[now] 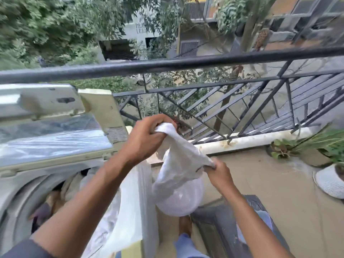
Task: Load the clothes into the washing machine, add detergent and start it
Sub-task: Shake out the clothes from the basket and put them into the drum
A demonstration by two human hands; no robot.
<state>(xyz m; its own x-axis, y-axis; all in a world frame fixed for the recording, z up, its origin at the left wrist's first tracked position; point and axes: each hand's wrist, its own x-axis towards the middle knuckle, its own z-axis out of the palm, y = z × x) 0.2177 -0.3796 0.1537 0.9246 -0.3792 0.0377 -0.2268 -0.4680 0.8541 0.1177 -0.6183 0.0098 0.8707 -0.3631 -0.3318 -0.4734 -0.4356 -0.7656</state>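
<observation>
A top-loading washing machine [16,185] stands at the left with its lid [52,138] raised. Clothes [61,190] lie inside its drum. In front of me hangs a white plastic bag [178,183] with something round and pale bulging at its bottom. My left hand [149,138] grips the bag's top edge, held high. My right hand [218,174] pinches the opposite edge, lower and to the right. The two hands hold the bag's mouth stretched between them. A white cloth or sheet [122,220] drapes over the machine's right side.
A dark metal balcony railing [186,64] runs across ahead, with trees and buildings beyond. Potted plants [316,151] and a white pot [329,181] sit at the right on the floor. A dark container [219,226] stands below the bag, beside my foot [185,225].
</observation>
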